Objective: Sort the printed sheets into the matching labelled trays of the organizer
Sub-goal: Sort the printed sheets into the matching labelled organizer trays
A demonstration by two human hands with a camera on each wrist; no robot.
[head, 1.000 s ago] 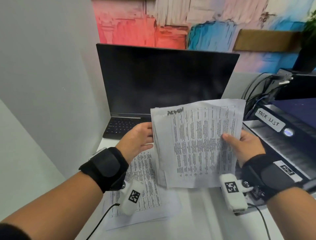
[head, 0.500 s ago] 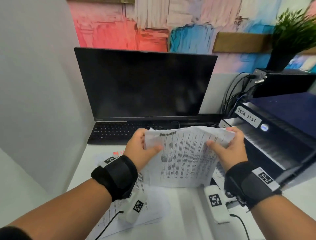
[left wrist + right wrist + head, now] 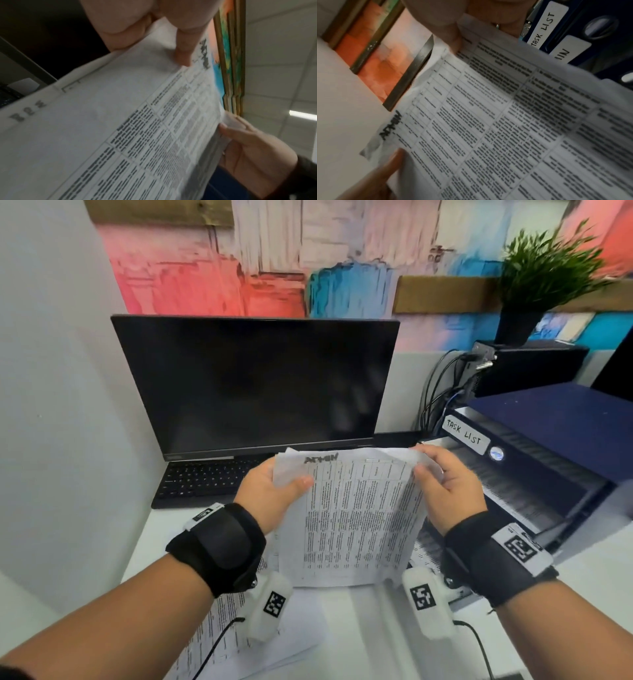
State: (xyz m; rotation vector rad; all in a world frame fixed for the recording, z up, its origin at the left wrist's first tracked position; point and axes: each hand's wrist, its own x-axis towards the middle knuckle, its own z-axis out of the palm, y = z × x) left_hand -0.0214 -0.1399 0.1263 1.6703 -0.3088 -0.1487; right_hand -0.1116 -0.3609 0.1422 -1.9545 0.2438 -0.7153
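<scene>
Sheets [image 3: 356, 515] lower now, upper corners pinched by left hand [image 3: 270, 494] and right hand [image 3: 448, 487] fingers.

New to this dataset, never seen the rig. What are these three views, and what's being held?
No robot: a person wears three cameras. The head view looks down over both arms; each wrist view looks along one hand, from under the paper.

The left hand and right hand pinch the top corners of a printed sheet with "ADMIN" handwritten on it, held above the desk. More sheets lie below. Behind are a dark monitor and keyboard; at right, the organizer, one tray labelled "TASK LIST".
</scene>
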